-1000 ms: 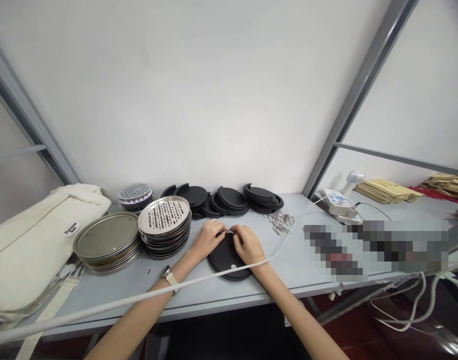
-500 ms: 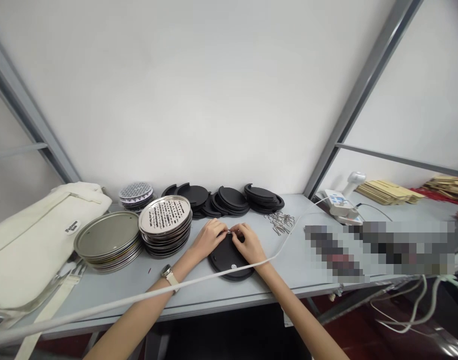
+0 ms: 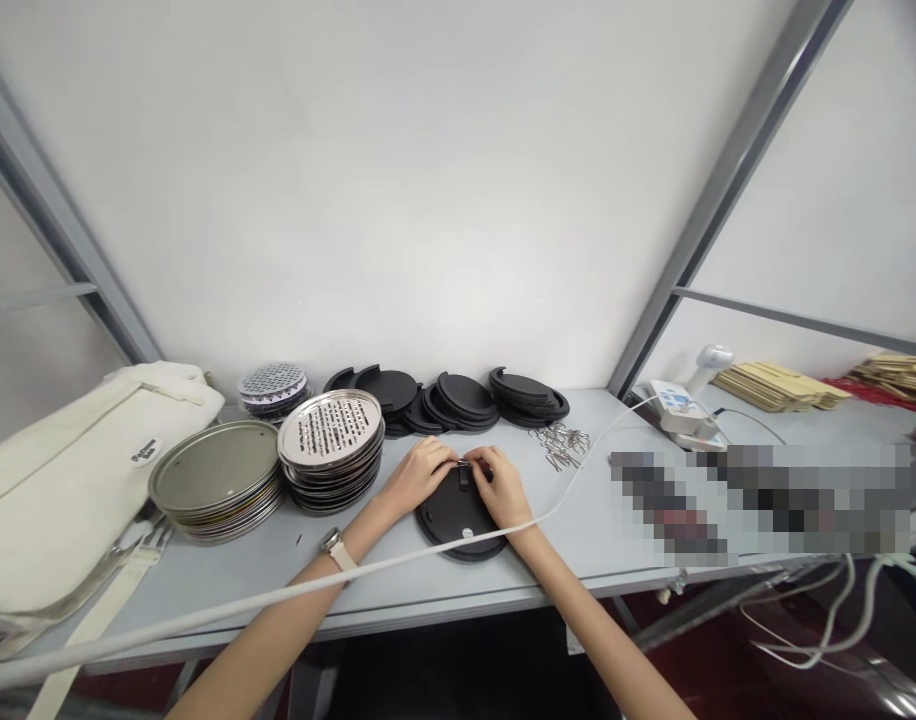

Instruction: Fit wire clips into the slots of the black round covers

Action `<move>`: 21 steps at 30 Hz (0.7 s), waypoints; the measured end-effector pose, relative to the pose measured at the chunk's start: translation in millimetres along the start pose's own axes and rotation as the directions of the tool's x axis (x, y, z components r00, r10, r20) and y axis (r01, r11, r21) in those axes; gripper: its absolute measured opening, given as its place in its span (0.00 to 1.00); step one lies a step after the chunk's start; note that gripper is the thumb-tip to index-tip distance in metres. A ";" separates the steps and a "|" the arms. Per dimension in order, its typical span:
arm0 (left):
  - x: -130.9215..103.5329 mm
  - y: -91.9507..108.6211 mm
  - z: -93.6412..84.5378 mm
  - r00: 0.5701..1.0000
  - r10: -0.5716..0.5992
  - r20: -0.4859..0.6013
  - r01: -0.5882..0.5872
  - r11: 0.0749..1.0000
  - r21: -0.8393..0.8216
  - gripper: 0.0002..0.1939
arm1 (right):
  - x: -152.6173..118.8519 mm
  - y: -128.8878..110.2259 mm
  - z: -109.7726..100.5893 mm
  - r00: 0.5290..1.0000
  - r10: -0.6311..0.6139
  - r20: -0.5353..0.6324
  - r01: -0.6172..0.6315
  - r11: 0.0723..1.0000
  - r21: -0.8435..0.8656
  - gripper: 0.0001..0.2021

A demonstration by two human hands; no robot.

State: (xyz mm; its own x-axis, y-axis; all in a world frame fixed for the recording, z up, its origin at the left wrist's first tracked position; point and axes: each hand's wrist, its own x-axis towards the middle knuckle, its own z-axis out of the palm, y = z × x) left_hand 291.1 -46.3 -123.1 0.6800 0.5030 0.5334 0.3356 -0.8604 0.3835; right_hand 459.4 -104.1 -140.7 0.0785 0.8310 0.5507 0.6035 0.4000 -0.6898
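A black round disc [image 3: 458,520] lies on the grey table before me, with a small pale sticker near its front edge. At its back edge my left hand [image 3: 422,472] and my right hand [image 3: 498,484] meet, fingertips pinched on a small metal piece [image 3: 462,461]. The piece is too small to make out fully; it resembles the wire hooks [image 3: 561,443] piled to the right. A short black tab shows just below it. More black discs [image 3: 464,397] are stacked behind my hands.
Metal plates with slots [image 3: 330,430] and plain round plates [image 3: 214,468] stand stacked at left, beside a white bag [image 3: 75,470]. A white cable [image 3: 278,597] crosses over my forearms. A scanner [image 3: 705,368] and wooden pieces [image 3: 777,386] lie at right.
My right fingers have shifted slightly up and right, showing more of the black tab on the disc. My left hand is almost unmoved.
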 end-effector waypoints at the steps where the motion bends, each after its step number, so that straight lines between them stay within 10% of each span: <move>1: 0.3 0.1 -0.2 1.000 -0.002 0.000 0.002 1.000 -0.008 0.08 | 0.1 0.3 0.1 1.000 -0.001 0.005 0.001 1.000 -0.001 0.08; 21: 0.1 0.0 -2.4 0.999 -0.022 0.031 0.025 0.996 -0.086 0.09 | -1.8 13.2 5.2 0.991 0.130 -0.032 -0.133 0.959 -0.250 0.15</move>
State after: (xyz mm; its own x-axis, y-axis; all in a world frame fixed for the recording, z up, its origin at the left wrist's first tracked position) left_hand 289.7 -46.1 -121.2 0.6924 0.5190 0.5012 0.2948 -0.8375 0.4600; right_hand 463.1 -98.3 -153.2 0.1812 0.8631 0.4713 0.7667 0.1761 -0.6173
